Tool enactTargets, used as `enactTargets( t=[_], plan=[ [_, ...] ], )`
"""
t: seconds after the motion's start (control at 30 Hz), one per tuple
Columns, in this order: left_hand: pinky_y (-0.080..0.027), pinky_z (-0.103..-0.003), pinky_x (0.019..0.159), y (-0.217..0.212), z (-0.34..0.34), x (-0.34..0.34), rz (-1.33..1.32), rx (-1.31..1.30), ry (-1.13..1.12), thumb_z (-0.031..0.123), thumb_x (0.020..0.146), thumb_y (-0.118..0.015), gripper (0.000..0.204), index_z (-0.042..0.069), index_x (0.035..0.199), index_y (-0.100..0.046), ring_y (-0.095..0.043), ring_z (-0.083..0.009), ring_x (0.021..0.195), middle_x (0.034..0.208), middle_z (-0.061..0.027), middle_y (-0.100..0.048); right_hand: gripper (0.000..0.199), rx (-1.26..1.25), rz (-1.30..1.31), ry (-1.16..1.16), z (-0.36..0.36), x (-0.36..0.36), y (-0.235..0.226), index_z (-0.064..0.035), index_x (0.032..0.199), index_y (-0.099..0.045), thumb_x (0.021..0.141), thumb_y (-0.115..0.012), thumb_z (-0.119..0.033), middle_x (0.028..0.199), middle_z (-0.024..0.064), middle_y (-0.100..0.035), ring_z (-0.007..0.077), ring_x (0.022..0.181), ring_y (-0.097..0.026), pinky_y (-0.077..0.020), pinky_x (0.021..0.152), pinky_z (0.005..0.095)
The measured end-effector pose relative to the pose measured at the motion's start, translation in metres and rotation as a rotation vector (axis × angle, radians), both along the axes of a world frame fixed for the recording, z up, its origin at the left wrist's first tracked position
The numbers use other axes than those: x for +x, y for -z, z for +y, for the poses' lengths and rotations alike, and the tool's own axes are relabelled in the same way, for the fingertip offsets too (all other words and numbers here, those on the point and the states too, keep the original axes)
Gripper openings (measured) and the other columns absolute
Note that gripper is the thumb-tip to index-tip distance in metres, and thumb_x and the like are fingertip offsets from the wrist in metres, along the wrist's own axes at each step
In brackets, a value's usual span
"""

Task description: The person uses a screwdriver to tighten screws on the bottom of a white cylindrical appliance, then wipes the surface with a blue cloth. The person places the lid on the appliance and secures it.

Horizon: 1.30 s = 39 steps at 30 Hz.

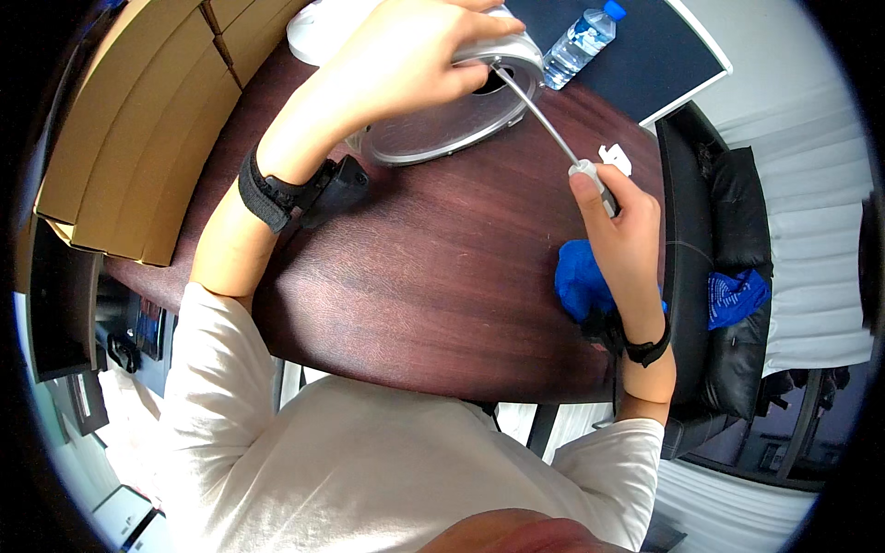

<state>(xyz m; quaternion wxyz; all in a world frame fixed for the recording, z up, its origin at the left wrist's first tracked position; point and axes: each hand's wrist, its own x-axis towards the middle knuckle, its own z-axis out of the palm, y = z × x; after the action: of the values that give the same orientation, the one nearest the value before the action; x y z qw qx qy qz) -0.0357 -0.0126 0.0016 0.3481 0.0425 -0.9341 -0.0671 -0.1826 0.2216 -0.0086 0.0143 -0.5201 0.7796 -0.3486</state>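
Observation:
A round silver-grey housing [442, 150] with a clear, shiny face and a dark opening stands tilted at the far side of the dark wooden table [415, 304]. My left hand [410, 60] is closed over its upper rim, thumb bent at the front edge. In my right hand [629, 217] is a screwdriver [542, 120], gripped by its grey-and-white handle. Its long metal shaft slants up and left, and the tip meets the housing's rim close to my left thumb. Whether a screw sits under the tip is too small to tell.
Tall cardboard boxes [138, 138] line the left side. Behind the housing stand a water bottle [579, 48] and a dark white-edged panel [636, 55]. A small white piece [616, 159] and a blue cloth-like bundle [579, 281] lie near my right arm. A black sofa [737, 207] is at right.

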Motion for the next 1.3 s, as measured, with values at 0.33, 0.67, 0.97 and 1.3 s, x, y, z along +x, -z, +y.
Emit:
enactTargets(
  t=[0.33,0.67,0.97,1.3],
  plan=[
    [-0.025,-0.052,0.115,-0.003,0.003,-0.001,-0.006,0.025,-0.002,0.017,0.077,-0.066,0.049,0.004,0.125,-0.061,-0.038,-0.0488,0.133,0.136,-0.0269,-0.05,0.027,0.014,0.049,0.03,0.001,0.001,-0.004,-0.0022,0.09,-0.067,0.091,-0.068,-0.029,0.059,0.0084,-0.054,0.0146,0.051,-0.051,-0.0401,0.049,0.0294],
    [-0.032,-0.051,0.111,0.0,0.008,-0.004,0.039,-0.025,-0.033,0.013,0.075,-0.067,0.045,0.002,0.118,-0.064,-0.046,-0.0468,0.124,0.127,-0.0251,-0.056,0.031,0.109,0.335,0.045,0.001,0.002,-0.025,-0.0032,0.083,-0.064,0.091,-0.065,-0.034,0.061,0.0181,-0.057,0.0363,0.055,-0.059,-0.0446,0.052,0.0397],
    [-0.039,-0.048,0.102,-0.005,0.009,-0.006,0.056,-0.061,-0.04,0.012,0.072,-0.067,0.039,0.0,0.11,-0.065,-0.055,-0.0391,0.106,0.109,-0.0191,-0.06,0.036,0.167,-0.097,-0.077,-0.006,-0.014,-0.038,-0.0001,0.081,-0.065,0.095,-0.06,-0.033,0.057,0.0107,-0.05,0.0131,0.047,-0.05,-0.0379,0.047,0.0319],
    [-0.038,-0.048,0.103,-0.003,0.004,-0.005,0.101,-0.067,-0.049,0.013,0.073,-0.066,0.041,0.0,0.112,-0.064,-0.055,-0.0389,0.107,0.111,-0.019,-0.061,0.032,0.148,0.048,-0.042,-0.009,-0.007,-0.035,-0.001,0.085,-0.065,0.095,-0.06,-0.031,0.055,0.0101,-0.048,0.02,0.051,-0.051,-0.04,0.051,0.0322]
  ],
)
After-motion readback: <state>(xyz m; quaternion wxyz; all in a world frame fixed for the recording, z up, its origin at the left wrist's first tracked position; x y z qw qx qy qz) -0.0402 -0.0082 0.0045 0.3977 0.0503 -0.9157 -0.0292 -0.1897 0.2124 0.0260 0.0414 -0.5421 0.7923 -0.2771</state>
